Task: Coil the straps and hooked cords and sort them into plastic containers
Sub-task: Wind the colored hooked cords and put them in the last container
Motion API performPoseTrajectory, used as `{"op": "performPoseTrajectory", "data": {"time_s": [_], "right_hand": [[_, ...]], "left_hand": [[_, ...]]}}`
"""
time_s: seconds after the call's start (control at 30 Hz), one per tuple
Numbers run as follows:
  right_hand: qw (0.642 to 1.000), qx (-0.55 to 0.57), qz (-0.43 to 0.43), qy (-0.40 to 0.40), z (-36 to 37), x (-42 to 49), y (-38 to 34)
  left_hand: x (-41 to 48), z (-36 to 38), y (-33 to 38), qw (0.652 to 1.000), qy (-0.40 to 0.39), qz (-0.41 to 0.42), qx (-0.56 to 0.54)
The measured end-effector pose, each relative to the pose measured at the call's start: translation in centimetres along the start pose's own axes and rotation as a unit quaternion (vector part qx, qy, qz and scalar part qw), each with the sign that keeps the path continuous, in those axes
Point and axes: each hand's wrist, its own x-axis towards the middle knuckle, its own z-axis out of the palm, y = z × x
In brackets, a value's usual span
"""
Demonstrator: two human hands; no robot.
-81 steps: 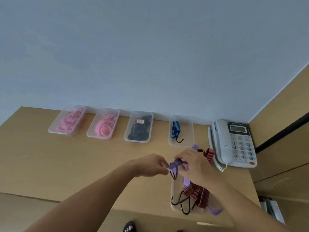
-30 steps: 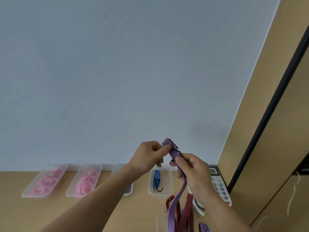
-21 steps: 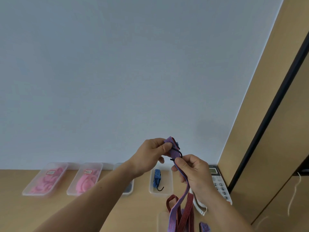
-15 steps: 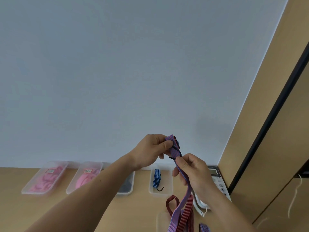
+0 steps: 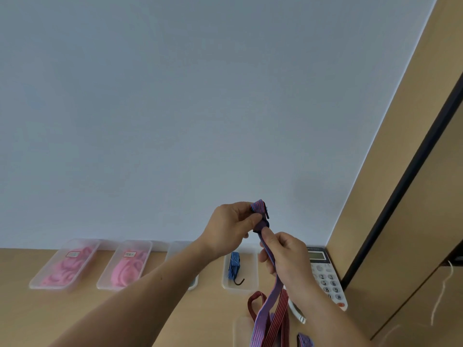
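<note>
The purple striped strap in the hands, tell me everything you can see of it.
The purple strap is a flat, elastic-looking band with red stripes. Its upper end is folded into a small coil pinched by the left hand, with a dark hook showing there. The right hand grips the band just below; the rest hangs down out of frame.

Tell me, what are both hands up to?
Left hand pinches coiled end of purple striped hooked cord; right hand grips its hanging length. Nothing blocking.
</note>
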Motion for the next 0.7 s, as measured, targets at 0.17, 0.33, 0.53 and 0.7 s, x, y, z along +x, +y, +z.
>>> {"op": "performPoseTrajectory", "data": {"time_s": [0.17, 0.33, 0.53, 0.7], "right_hand": [[0.997, 0.067, 0.028, -0.016, -0.2, -0.5, -0.3], [0.985, 0.161, 0.038, -0.056, -0.1, -0.5, -1.4], [0.989, 0.142, 0.029, -0.004, -0.2, -0.6, -0.9], [0.99, 0.136, 0.001, 0.036, -0.4, -0.7, -1.1]], "left_hand": [[-0.9, 0.3, -0.3, 0.953, 0.0, 0.164, 0.254], [-1.5, 0.9, -0.5, 0.866, -0.002, 0.311, 0.392], [-1.8, 1.1, -1.7, 0.864, -0.041, 0.279, 0.418], [-2.4, 1.6, -1.3, 0.993, 0.0, 0.046, 0.104]]}}
